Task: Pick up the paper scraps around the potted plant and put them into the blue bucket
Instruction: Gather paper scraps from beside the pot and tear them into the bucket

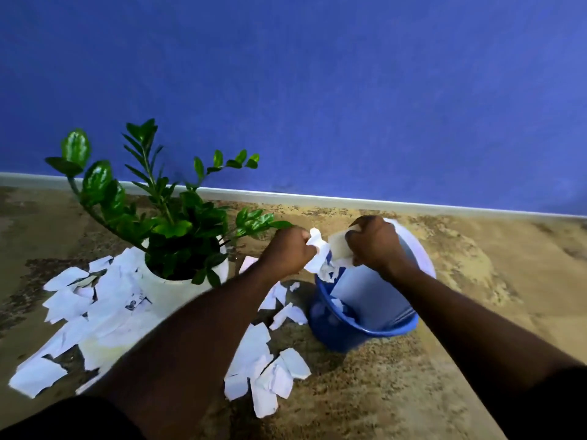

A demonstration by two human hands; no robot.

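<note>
Left hand [287, 250], right hand [374, 246]: gripped paper scraps [316, 250] above mouth-up blue bucket [336, 333]

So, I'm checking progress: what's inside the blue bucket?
Inside the blue bucket: white paper scraps and a larger pale sheet. Its bottom is covered by them; the right hand and forearm hide the far side.

Dim, blue-tinted wide-angle view, soft all over.
Light is glinting off the upper-left leaves of the potted plant [178, 230], and the wall [317, 74] behind it is showing lighter far to its right. The skirting [349, 199] behind the plant is bowing with lens distortion. The left forearm [190, 328] in front of it is smearing with motion blur, and the paper scraps [104, 300] beside it are glowing pale and losing detail.
</note>
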